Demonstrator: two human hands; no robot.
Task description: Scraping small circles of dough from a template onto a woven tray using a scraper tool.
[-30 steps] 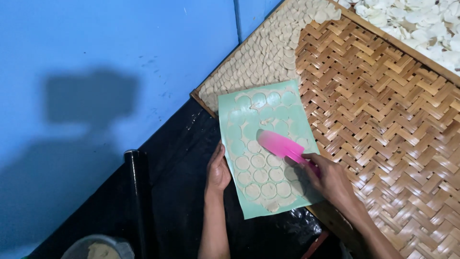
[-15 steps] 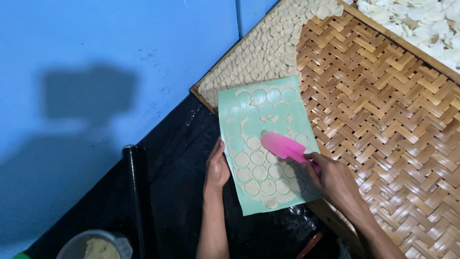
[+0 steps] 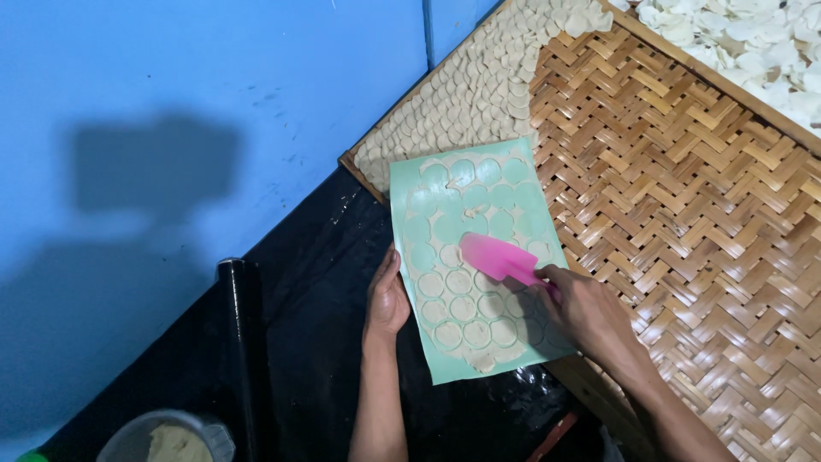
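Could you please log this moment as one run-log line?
left hand: steadies green stencil sheet | right hand: holds pink spatula on sheet | woven tray underneath

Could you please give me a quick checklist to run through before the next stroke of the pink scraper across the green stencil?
1. Left hand steadying the green stencil at its edge: ok.
2. Right hand gripping the pink scraper: ok.
3. Scraper blade lying on the stencil: ok.
4. Lower round holes filled with dough: ok; upper ones look thin.
5. Stencil fully on the black sheet: not ok, it overlaps the woven tray.
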